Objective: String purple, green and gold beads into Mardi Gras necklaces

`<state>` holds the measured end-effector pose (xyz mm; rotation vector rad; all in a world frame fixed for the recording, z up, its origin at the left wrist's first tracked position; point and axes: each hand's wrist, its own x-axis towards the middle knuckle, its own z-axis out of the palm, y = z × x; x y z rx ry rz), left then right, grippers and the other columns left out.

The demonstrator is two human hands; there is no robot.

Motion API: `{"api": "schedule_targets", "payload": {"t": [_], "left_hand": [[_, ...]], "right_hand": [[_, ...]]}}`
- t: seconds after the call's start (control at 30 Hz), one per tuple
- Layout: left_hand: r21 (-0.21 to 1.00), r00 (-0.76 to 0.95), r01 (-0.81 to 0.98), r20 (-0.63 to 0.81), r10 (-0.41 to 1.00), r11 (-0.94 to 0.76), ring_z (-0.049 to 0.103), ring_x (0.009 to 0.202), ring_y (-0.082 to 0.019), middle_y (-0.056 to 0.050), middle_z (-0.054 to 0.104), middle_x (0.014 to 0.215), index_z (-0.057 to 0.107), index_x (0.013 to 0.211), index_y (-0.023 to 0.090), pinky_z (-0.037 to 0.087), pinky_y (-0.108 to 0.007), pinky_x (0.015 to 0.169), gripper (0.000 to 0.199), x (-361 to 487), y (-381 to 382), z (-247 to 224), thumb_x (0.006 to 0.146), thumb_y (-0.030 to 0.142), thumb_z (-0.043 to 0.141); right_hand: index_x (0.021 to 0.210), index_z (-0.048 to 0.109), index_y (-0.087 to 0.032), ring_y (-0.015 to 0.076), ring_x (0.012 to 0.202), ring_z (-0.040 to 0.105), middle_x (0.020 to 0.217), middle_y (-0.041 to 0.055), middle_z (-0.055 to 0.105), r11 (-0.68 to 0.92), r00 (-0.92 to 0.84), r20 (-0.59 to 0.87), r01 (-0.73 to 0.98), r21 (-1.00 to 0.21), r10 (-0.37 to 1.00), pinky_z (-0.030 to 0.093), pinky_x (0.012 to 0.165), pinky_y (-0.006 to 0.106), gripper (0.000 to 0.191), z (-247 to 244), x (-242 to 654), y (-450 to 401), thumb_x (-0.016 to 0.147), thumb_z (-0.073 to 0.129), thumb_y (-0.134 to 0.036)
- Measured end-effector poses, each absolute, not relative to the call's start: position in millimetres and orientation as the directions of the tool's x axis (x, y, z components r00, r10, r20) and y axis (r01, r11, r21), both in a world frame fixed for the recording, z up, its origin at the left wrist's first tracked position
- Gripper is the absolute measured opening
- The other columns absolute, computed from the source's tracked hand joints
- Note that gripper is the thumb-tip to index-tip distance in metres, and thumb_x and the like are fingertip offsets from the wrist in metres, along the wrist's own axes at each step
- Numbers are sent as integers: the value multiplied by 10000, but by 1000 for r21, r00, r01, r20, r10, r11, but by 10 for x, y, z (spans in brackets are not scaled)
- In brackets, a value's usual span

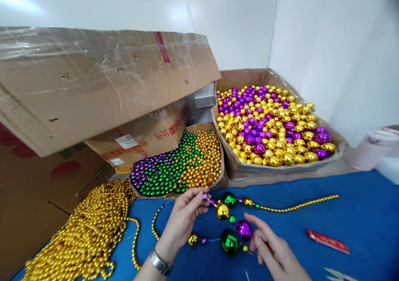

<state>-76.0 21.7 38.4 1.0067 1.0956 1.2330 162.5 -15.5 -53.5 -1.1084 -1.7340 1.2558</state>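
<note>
My left hand (187, 210), with a metal watch on its wrist, pinches the end of a bead strand by a small purple bead (205, 196). From there a gold ball (222, 210), a small green bead (232, 219) and a large purple ball (244, 230) slope down toward my right hand (268, 243). The right fingers are apart, beside the purple ball; whether they touch it is unclear. Below lies a large green ball (230, 242) next to a small gold bead (245, 248). Behind, another green ball (229, 198) leads to a gold bead string (299, 206) on the blue cloth (286, 223).
A heap of gold bead strings (84, 231) lies at left. An open box of small beads (222, 164) and a larger box of gold and purple balls (230, 168) stand behind. A red packet (328, 241), scissors (338, 274) and a pink cup (370, 150) are at right.
</note>
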Motion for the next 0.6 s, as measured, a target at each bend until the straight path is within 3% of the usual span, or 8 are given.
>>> {"api": "schedule_targets", "payload": {"t": [0.13, 0.37, 0.47, 0.53, 0.6], "left_hand": [[1000, -8, 4, -6, 1000, 6, 579, 798, -154, -47, 645, 873, 634, 978, 174, 469, -248, 702, 230, -661, 191, 368, 777, 284, 657], [961, 211, 231, 103, 972, -152, 627, 781, -216, -87, 696, 840, 694, 794, 173, 473, -303, 722, 137, -227, 71, 154, 770, 300, 648], [921, 245, 281, 204, 948, -271, 625, 821, -226, -81, 702, 853, 705, 720, 205, 454, -317, 771, 115, -117, 52, 215, 772, 288, 645], [894, 255, 301, 259, 932, -331, 616, 835, -227, -73, 697, 853, 701, 726, 218, 444, -323, 782, 102, -81, 66, 364, 779, 276, 635], [881, 267, 286, 306, 914, -378, 610, 847, -226, -73, 691, 869, 697, 749, 215, 439, -324, 788, 90, -46, 95, 566, 784, 258, 626]], "right_hand": [[1384, 297, -253, 144, 641, 583, 810, 15, 621, 153, -340, 47, 290, -945, 939, 444, 649, 270, 454, -587, 1660, -122, 961, 236, -408], [1368, 333, -188, 179, 622, 615, 628, -14, 597, 86, -265, -45, 463, -882, 963, 473, 643, 296, 443, -927, 1799, -143, 948, 223, -276], [1373, 332, -174, 196, 831, 641, 904, 65, 661, 188, -299, 22, 539, -821, 954, 495, 746, 324, 472, -959, 1929, -143, 905, 279, -198], [1358, 366, -197, 215, 1072, 564, 1212, 104, 560, 282, -295, 127, 573, -769, 947, 462, 876, 354, 471, -829, 2010, -130, 888, 329, -191], [1324, 414, -229, 216, 1173, 494, 1313, 88, 485, 337, -278, 212, 563, -755, 937, 413, 961, 368, 426, -596, 2047, -115, 904, 348, -212]]}}
